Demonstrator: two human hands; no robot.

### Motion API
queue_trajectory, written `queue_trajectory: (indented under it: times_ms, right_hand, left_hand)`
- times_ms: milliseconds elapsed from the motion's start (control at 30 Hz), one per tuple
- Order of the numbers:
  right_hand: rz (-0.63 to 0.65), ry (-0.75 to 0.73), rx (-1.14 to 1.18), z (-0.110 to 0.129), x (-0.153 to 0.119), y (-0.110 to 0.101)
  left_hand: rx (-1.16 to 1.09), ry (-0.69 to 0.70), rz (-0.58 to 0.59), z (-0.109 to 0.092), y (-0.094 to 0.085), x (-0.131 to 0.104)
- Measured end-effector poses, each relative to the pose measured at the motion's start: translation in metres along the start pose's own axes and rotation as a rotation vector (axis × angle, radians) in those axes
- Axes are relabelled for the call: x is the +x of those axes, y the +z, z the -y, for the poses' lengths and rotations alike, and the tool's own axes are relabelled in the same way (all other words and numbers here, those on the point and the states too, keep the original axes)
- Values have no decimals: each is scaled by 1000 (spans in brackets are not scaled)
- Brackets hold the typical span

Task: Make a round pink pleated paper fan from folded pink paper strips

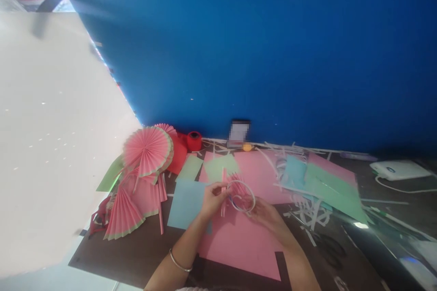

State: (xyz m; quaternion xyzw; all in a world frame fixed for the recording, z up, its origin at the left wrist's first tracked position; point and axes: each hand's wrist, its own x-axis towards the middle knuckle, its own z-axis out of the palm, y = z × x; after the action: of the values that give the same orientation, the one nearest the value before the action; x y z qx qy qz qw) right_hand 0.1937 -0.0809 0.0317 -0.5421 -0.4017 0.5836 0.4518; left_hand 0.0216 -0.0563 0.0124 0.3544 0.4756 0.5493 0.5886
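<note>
My left hand (214,195) is closed, its thumb and fingers pinching around a narrow pink paper strip (223,176) that stands upright. Just right of those fingertips is a thin white ring (253,192), which looks like a roll of tape. My right hand (262,213) curls at the ring's lower right edge and holds it. Behind the ring, pleated pink paper (235,179) shows in part; which fingers touch it is hidden. Under both hands lies a large pink sheet (239,248), with a light blue sheet (186,204) to its left.
Pleated pink fans with green rims (146,150) pile up at the left. A red tape roll (194,141) stands near the blue wall. Green sheets (336,188), white paper scraps (312,211), black-handled scissors (329,245) and a white device with a cable (399,169) lie to the right.
</note>
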Motion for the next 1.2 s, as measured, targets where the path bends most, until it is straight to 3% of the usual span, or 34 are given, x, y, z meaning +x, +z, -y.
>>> queue_trajectory:
  times_ms: [167,233,300,367,467,533,600,633,700,767,833,867,967,1200]
  right_hand:
    - [77,90,-11,-4,7,2]
    - [113,54,-132,-3,9,5]
    - [62,-7,-257,-1,13,3]
    - [-53,-50,-323,4,18,-8]
    - [-268,-130,-369,17,29,-39]
    - [-621,-347,-595,25,35,-61]
    - [-797,-478,-833,29,37,-74]
    - [-787,-524,-885,29,35,-74]
    - [-588,-526,-834,26,29,-65]
    - [-261,-345,-621,22,20,-45]
    - [-45,-118,-406,20,11,-24]
    - [1,-66,-349,21,8,-15]
    - [21,-53,-326,26,2,-3]
    - [-54,-51,-273,28,0,-10]
  left_hand:
    - [-5,42,57,2,-1,-1]
    - [3,60,73,3,-1,-2]
    - [14,59,77,5,-1,-1]
    - [25,55,71,8,-1,-1]
    - [37,67,55,11,-3,1]
    - [34,64,59,13,-3,2]
    - [29,63,72,13,-2,1]
    - [32,65,83,12,-2,1]
    - [54,66,104,10,0,-1]
    - [84,59,112,7,1,-3]
    - [105,68,112,5,1,-4]
    - [115,78,113,4,1,-4]
    - [150,99,126,3,-1,-4]
    - [189,116,152,0,1,-4]
